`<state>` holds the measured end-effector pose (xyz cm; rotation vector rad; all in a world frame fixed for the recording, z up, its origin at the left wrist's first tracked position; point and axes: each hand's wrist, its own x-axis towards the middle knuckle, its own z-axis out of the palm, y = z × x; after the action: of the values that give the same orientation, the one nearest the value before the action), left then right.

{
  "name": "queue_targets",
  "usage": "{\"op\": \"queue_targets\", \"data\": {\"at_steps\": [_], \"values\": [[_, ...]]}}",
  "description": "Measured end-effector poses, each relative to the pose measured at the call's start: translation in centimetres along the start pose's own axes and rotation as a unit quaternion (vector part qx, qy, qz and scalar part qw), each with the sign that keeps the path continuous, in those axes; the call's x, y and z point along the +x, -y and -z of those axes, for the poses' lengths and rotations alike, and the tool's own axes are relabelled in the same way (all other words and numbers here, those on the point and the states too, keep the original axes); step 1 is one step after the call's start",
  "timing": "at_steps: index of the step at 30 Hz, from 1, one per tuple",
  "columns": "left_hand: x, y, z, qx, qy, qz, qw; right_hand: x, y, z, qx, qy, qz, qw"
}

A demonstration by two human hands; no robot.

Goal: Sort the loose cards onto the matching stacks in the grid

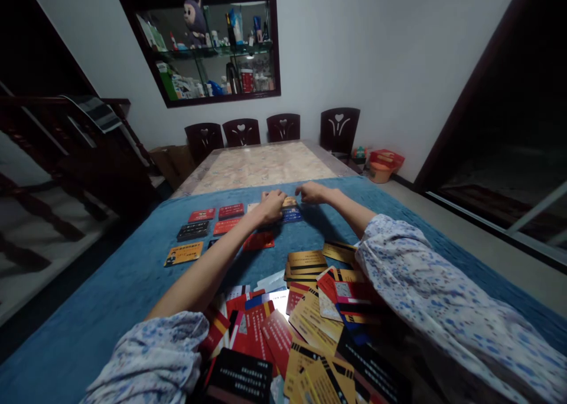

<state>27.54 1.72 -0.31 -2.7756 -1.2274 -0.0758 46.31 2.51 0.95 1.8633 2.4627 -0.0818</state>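
On the blue cloth, cards lie in small piles: red cards (202, 215), a dark pile (193, 231), a yellow card (183, 253) and more red ones (231, 210). My left hand (271, 204) is at the back of these rows, its fingers bent down; what they hold, if anything, is hidden. Just right of it lie a gold card (289, 202) and blue cards (292, 215). My right hand (311, 192) is beside the gold card, fingers curled, their contents too small to make out. A loose heap of mixed cards (314, 321) spreads nearest me, between my forearms.
Beyond the blue cloth (110, 280) the marble-patterned tabletop (266, 162) shows. Dark chairs (241, 133) stand at the far end. A wall shelf (221, 50) holds a plush toy and bottles. At the right, an orange bucket (380, 172) stands on the floor.
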Motion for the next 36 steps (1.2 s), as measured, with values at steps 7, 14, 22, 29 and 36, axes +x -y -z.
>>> {"op": "queue_targets", "data": {"at_steps": [7,14,22,29,36], "values": [[-2.4,-1.9,-0.4,-0.033,-0.041,-0.042,0.998,-3.7,0.2,0.1,-0.017,-0.048,-0.006,0.999],[-5.0,-4.8,-0.2,-0.053,-0.046,-0.089,0.994,-7.7,0.7,-0.1,-0.022,-0.071,0.009,0.997],[-6.5,-7.3,-0.1,-0.057,-0.027,-0.098,0.993,-11.8,0.7,-1.0,-0.034,-0.070,0.006,0.997],[-7.4,-9.5,0.2,-0.070,-0.007,-0.132,0.989,-14.8,1.0,-1.4,-0.025,-0.051,-0.010,0.998],[-6.9,-11.3,-0.1,-0.073,0.018,-0.153,0.985,-16.6,1.3,-1.7,0.008,-0.019,-0.035,0.999]]}}
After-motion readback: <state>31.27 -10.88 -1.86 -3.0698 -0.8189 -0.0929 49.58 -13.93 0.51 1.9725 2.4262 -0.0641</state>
